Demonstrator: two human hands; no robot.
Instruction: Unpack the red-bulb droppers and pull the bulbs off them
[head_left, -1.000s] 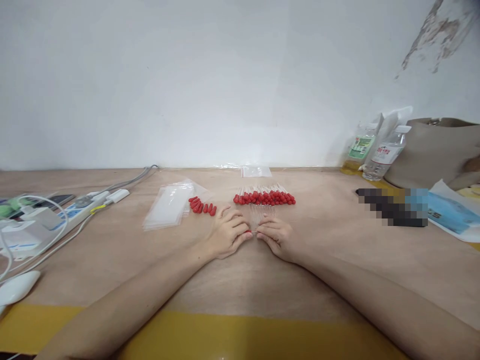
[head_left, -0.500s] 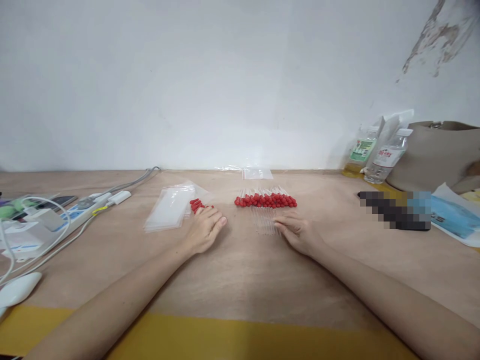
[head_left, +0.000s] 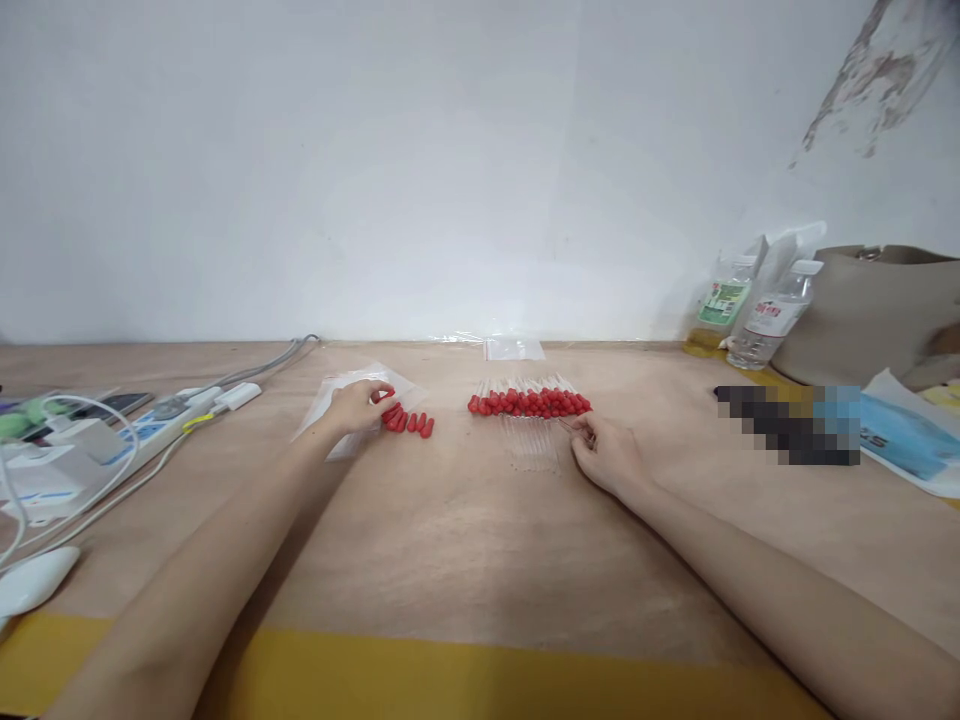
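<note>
Both bare forearms come in from the bottom corners on my feed, angled inward, hands well apart. My left forearm reaches a bit further forward, with the left hand knuckles up, thumb and forefinger drawn into a pinch. My right forearm slants in too, right hand low, fingers curled toward the thumb; can't make out how tightly, tbh.

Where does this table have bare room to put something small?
Bare table lies between the clear sticks and the yellow strip, and between the right hand and the blurred dark item. Crowded: beside the left hand, among red pieces, and around the power strip.
</note>
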